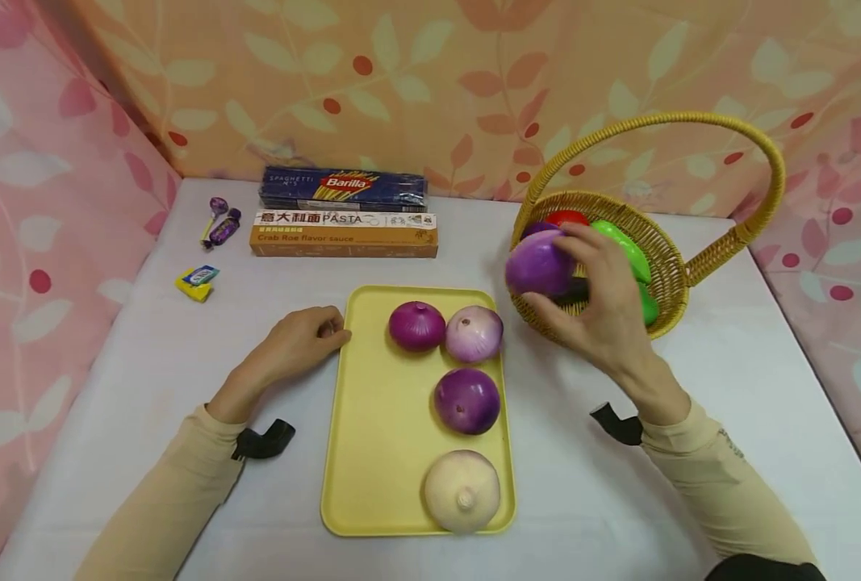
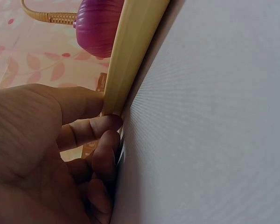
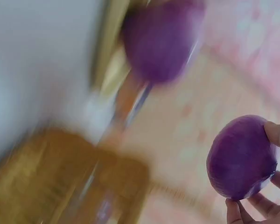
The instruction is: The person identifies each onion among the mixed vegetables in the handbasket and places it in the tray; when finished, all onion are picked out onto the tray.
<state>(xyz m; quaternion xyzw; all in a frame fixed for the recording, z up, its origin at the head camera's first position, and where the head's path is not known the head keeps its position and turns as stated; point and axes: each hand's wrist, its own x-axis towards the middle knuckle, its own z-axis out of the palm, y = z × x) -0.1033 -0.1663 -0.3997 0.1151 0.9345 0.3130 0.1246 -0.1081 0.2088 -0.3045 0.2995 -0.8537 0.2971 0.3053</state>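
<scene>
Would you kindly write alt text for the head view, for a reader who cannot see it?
The right hand holds a purple onion at a basket of produce, while the left hand touches a tray bearing four round vegetables. Beyond the tray lie two pasta packs, with sweets to their left.

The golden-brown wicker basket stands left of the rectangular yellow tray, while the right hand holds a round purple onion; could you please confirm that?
Not quite: the golden-brown wicker basket stands right of the rectangular yellow tray, as the head view shows. The right hand does hold a round purple onion.
</scene>
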